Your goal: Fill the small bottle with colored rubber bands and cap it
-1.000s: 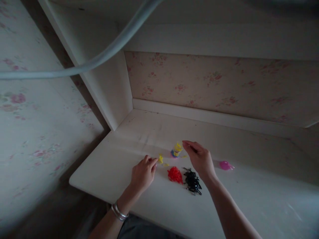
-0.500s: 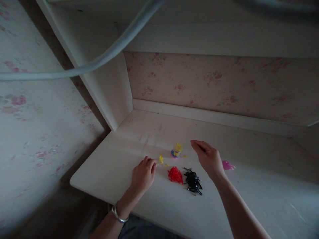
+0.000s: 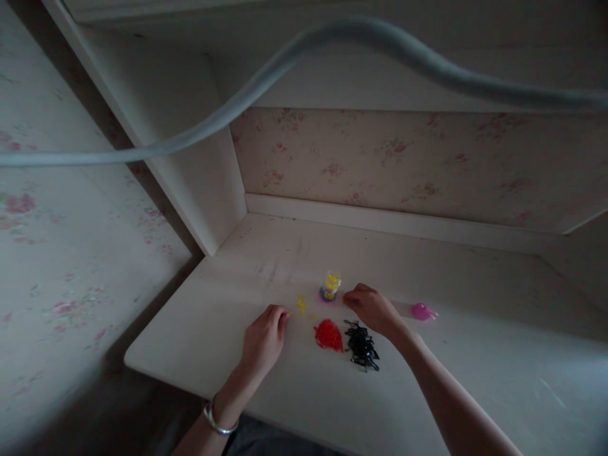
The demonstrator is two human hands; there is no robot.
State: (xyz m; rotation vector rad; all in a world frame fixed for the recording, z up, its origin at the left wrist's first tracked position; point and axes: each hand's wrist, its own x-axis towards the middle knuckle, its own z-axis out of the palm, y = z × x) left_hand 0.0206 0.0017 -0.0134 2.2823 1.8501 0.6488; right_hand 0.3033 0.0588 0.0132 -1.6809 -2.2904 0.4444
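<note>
A small clear jar with yellow rubber bands in it stands upright on the white desk. My right hand is just right of it, fingers pinched together near the desk top; what they hold, if anything, is hidden. My left hand is closed at the left, a bit of yellow rubber band showing at its fingertips. Loose yellow rubber bands lie between that hand and the jar. In front of the jar are a heap of red rubber bands and a heap of black rubber bands.
A shiny pink object lies on the desk beyond my right forearm. A pale cable crosses the upper view, close to the camera. Side panel and flowered wall bound the desk at left and back.
My right hand has come down and left, from above the desk to beside the jar. The left hand stays near the loose yellow bands. The view has shifted slightly.
</note>
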